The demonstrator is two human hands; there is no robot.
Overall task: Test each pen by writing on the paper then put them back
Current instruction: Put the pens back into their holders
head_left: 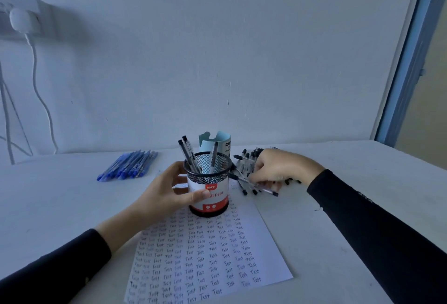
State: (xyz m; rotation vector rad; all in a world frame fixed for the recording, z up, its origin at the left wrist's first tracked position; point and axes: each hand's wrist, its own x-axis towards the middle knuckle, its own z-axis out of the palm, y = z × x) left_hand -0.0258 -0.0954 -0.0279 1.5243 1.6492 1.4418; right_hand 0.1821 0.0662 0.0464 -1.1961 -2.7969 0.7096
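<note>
A black mesh pen cup (208, 183) with a red and white label stands on the top edge of the paper (208, 255), which is covered in rows of the word "Test". Three black pens (191, 156) stick up out of the cup. My left hand (167, 192) grips the cup from its left side, thumb on the label. To the right of the cup lies a pile of black pens (249, 170). My right hand (278, 168) rests on that pile with its fingers curled down onto a pen (256, 184).
A row of blue pens (128, 166) lies at the back left of the white table (338, 207). A light blue cardboard sleeve (215, 141) stands behind the cup. A white plug and cable (36, 74) hang on the wall at left.
</note>
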